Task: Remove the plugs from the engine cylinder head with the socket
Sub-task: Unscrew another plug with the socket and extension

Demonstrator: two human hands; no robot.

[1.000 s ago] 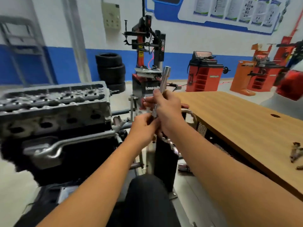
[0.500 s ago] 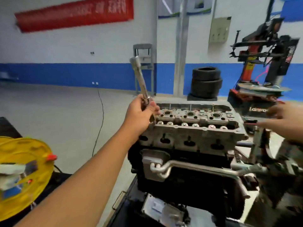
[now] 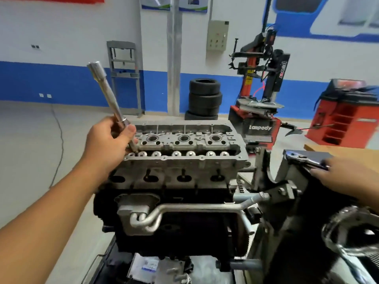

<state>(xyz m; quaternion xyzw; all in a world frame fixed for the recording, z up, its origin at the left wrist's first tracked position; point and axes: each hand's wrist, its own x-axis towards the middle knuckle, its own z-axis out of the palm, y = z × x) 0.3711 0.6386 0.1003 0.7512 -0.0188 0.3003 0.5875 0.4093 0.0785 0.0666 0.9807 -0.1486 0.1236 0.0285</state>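
Left hand (image 3: 106, 143) grips the long, rigid steel socket (image 3: 111, 103) low on its smooth shaft beside the cylinder head (image 3: 184, 148), while right hand (image 3: 346, 177) rests on a ratchet (image 3: 305, 159).

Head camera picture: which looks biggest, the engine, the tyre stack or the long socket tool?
1. engine, biggest by far.
2. and 3. tyre stack and long socket tool look alike in length; the tool is nearer the camera, so I won't rank them.
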